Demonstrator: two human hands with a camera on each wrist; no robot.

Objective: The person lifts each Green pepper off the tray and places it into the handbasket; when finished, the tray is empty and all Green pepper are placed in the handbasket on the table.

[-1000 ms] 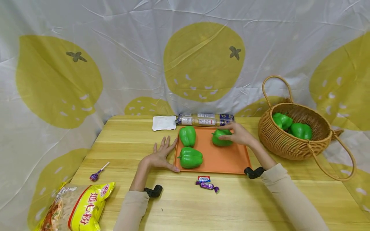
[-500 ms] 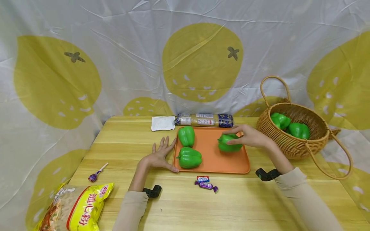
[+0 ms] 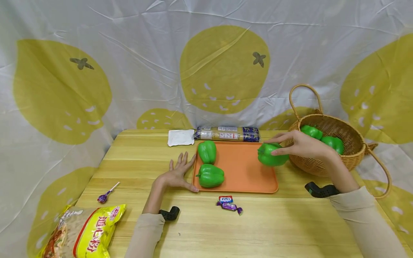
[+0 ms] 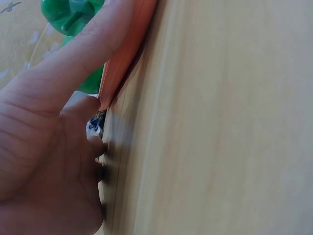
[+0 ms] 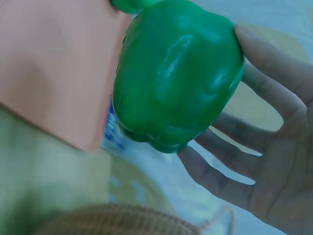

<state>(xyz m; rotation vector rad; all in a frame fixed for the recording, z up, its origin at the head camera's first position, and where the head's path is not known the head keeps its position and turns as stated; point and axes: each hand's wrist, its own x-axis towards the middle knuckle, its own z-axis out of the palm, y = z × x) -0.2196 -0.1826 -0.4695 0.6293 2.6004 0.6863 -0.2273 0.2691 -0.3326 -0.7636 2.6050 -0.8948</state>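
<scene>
My right hand point(image 3: 304, 145) grips a green bell pepper point(image 3: 271, 154) between thumb and fingers, above the right end of the orange tray point(image 3: 240, 168). In the right wrist view this bell pepper point(image 5: 178, 76) is held off the tray, near the wicker basket's rim. Spread out on the table, my left hand point(image 3: 175, 176) touches the tray's left edge with thumb and index finger. Two more green bell peppers lie at the tray's left side, one at the back point(image 3: 207, 152) and one in front point(image 3: 210, 176). The wicker basket point(image 3: 309, 163) on the right holds green bell peppers point(image 3: 333, 144).
Behind the tray lie a pasta packet point(image 3: 227, 134) and a white packet point(image 3: 181, 137). Wrapped candies point(image 3: 229, 206) lie before the tray. A lollipop point(image 3: 103, 197) and a yellow food bag point(image 3: 87, 233) are on the left. The basket's handle point(image 3: 384, 172) hangs out to the right.
My right hand has carried the bell pepper to the right and up off the tray, toward the basket. My left hand stays at the tray's left edge.
</scene>
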